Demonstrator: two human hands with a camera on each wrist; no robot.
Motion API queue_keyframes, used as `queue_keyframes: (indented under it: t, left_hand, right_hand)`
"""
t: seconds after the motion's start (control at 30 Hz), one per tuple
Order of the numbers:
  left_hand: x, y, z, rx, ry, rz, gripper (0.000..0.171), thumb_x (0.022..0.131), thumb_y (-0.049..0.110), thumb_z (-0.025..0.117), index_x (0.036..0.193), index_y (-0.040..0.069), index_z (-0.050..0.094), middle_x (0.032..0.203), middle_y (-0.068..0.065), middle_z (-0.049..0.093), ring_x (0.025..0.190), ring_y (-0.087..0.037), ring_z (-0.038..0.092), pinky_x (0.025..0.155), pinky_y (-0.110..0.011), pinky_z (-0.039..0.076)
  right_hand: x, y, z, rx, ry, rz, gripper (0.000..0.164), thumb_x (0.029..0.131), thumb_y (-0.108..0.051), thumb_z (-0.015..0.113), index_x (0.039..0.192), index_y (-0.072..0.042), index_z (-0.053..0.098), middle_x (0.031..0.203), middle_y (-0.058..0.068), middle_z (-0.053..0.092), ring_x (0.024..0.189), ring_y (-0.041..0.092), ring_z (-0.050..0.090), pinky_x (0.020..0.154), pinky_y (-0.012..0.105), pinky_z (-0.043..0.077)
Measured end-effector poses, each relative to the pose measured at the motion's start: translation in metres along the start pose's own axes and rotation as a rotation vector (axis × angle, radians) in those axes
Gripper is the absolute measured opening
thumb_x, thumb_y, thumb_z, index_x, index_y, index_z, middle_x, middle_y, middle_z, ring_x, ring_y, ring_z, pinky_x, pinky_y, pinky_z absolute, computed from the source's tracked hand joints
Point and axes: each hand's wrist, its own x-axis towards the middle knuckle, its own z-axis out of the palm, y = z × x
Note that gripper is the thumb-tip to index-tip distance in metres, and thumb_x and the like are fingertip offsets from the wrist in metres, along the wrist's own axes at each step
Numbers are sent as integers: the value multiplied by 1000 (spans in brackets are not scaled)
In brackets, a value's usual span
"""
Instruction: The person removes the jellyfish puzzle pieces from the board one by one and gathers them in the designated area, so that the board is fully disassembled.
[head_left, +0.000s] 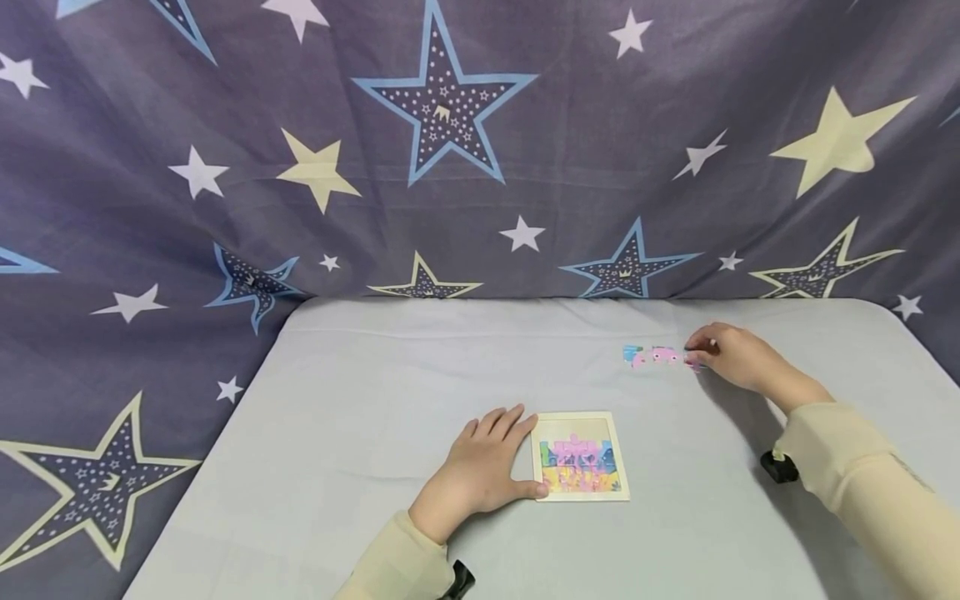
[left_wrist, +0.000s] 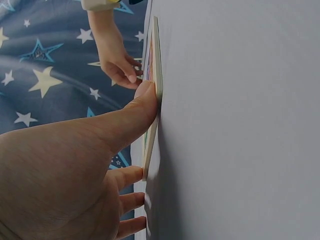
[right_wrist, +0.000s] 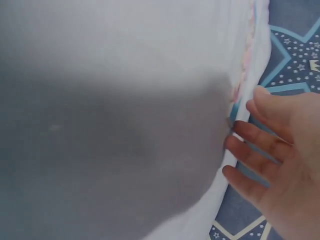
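A square jigsaw puzzle tray with a pale border lies on the table, its lower part filled with colourful pieces. My left hand rests against its left side, thumb on the near-left corner and forefinger at the far-left corner. In the left wrist view the thumb presses on the rim of the tray. Farther back on the right, my right hand pinches a small jigsaw piece between thumb and forefinger. Loose pink and blue jigsaw pieces lie just left of it. In the right wrist view the hand partly shows the pieces' edge.
A pale grey cloth covers the table. Behind it hangs a dark curtain with printed stars, meeting the table's back edge close beyond the loose pieces. Dark straps show at both wrists.
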Motion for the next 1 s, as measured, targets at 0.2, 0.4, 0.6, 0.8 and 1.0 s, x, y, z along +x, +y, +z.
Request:
queue_keyframes:
  t: [0.2, 0.4, 0.6, 0.8, 1.0]
  left_hand:
    - [0, 1, -1, -2, -2, -3, 93, 84, 66, 65, 157, 20, 31, 162, -3, 25, 147, -27, 24, 115, -53, 24]
    - [1, 1, 1, -6, -19, 5, 92, 85, 66, 64, 157, 20, 30, 162, -4, 25, 147, -28, 23, 115, -54, 24]
    - [1, 0, 3, 0, -11, -1, 92, 84, 66, 64, 157, 21, 30, 162, -2, 24, 147, -27, 23, 115, -53, 25]
    - [2, -1, 3, 2, -11, -2, 92, 85, 67, 63, 157, 21, 31, 162, -2, 25, 147, -26, 23, 115, -53, 25]
    - [2, -1, 1, -4, -17, -5, 93, 85, 68, 62, 157, 20, 30, 162, -3, 24, 147, -27, 23, 115, -53, 25]
  right_hand:
    - [-10, -10, -3, 40, -48, 23, 33, 98, -17, 63, 118, 9, 62, 118, 31, 59, 107, 47, 58, 91, 62, 45]
    - [-29, -32, 1, 90, -3, -8, 35, 99, -18, 61, 123, 8, 59, 127, 34, 55, 116, 53, 50, 97, 66, 38]
    - [-42, -68, 13, 166, 47, -76, 31, 99, -17, 62, 124, 1, 63, 124, 24, 62, 111, 43, 58, 94, 62, 43]
    - [-43, -97, 26, 212, 93, -196, 22, 96, -11, 66, 115, -2, 68, 115, 12, 68, 98, 28, 63, 86, 52, 49]
    - [-45, -121, 38, 213, 61, -195, 20, 94, -11, 68, 112, -4, 70, 102, 1, 69, 91, 17, 61, 81, 43, 50]
